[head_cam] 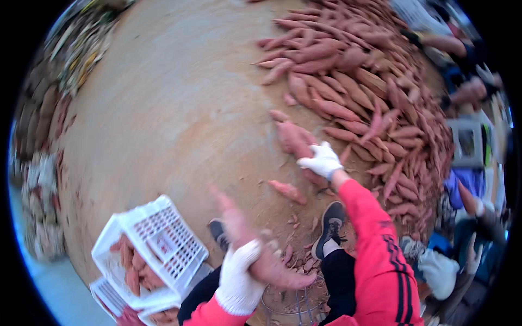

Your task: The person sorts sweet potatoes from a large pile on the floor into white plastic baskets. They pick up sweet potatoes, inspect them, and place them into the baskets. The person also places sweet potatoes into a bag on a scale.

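My left hand (240,275), in a white knit glove, grips a long sweet potato (267,261) with a curved tapering end, held over the ground between my legs. My right hand (324,160), gloved the same way, reaches forward and rests on a large sweet potato (294,137) lying on the floor at the near edge of the pile. Its fingers spread over the near end of that root; whether they close around it cannot be made out. A smaller sweet potato (287,191) lies on the floor between my hands.
A big heap of sweet potatoes (355,85) spreads along the right. White plastic crates (169,236) with sweet potatoes inside stand at lower left. Broken pieces and a wire frame (299,303) lie between my feet. Other people (469,256) sit along the right edge; sacks (38,110) line the left.
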`<state>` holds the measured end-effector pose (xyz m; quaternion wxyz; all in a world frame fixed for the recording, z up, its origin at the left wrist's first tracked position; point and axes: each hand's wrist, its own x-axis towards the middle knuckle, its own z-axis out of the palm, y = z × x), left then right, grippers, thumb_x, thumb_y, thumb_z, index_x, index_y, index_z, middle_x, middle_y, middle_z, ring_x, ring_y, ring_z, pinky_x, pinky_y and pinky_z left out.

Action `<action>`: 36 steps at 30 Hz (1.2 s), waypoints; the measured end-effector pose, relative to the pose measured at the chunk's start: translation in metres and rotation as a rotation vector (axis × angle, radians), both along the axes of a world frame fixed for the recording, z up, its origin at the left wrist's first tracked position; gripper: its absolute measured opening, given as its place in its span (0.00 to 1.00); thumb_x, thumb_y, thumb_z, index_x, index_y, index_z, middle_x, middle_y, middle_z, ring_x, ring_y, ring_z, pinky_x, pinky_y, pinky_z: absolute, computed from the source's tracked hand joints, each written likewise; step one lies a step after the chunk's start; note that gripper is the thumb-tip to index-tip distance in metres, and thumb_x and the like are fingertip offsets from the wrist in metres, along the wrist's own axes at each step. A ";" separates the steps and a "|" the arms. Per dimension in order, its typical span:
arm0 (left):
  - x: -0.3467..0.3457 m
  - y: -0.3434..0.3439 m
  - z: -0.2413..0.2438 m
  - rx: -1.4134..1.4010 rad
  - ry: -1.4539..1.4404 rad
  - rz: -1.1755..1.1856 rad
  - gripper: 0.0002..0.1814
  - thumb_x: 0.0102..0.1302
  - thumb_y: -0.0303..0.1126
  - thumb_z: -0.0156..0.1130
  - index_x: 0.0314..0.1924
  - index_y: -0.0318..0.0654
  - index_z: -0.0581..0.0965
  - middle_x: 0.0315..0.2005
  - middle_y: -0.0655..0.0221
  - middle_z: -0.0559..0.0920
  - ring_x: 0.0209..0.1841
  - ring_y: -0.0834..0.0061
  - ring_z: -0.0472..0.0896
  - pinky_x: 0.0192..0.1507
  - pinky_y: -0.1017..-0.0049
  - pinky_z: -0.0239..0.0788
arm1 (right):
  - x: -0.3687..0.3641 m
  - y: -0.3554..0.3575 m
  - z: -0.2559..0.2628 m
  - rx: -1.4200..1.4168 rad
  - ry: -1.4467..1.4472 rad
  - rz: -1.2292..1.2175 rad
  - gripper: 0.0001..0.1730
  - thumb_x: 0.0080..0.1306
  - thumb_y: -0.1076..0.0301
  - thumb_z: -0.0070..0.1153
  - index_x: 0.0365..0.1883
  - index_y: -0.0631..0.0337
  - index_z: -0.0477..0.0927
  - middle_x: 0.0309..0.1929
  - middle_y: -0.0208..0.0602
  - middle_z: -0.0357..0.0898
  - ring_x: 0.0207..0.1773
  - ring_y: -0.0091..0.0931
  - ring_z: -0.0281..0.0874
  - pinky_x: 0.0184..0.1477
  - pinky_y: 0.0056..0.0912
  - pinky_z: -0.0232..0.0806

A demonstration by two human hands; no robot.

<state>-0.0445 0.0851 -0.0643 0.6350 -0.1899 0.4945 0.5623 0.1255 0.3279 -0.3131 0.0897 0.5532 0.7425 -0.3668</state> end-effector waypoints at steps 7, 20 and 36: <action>0.019 0.009 0.036 0.448 0.088 0.029 0.30 0.64 0.32 0.66 0.63 0.37 0.66 0.52 0.66 0.76 0.56 0.75 0.75 0.61 0.71 0.67 | 0.069 -0.053 0.143 -0.592 0.851 -0.490 0.24 0.65 0.55 0.58 0.54 0.61 0.76 0.48 0.33 0.78 0.52 0.27 0.74 0.57 0.33 0.67; -0.006 -0.117 0.109 1.084 0.292 0.625 0.55 0.62 0.65 0.56 0.77 0.43 0.44 0.71 0.60 0.59 0.72 0.62 0.62 0.72 0.64 0.57 | -0.099 -0.278 0.489 0.478 0.384 0.759 0.50 0.47 0.55 0.70 0.68 0.64 0.67 0.65 0.61 0.69 0.69 0.50 0.67 0.67 0.42 0.64; -0.324 -0.435 -0.022 0.304 0.874 1.258 0.42 0.61 0.51 0.67 0.71 0.47 0.61 0.67 0.62 0.68 0.66 0.61 0.68 0.67 0.55 0.63 | -0.032 -0.271 0.347 -0.267 0.636 0.311 0.28 0.67 0.68 0.59 0.64 0.64 0.71 0.60 0.38 0.78 0.62 0.27 0.74 0.65 0.31 0.65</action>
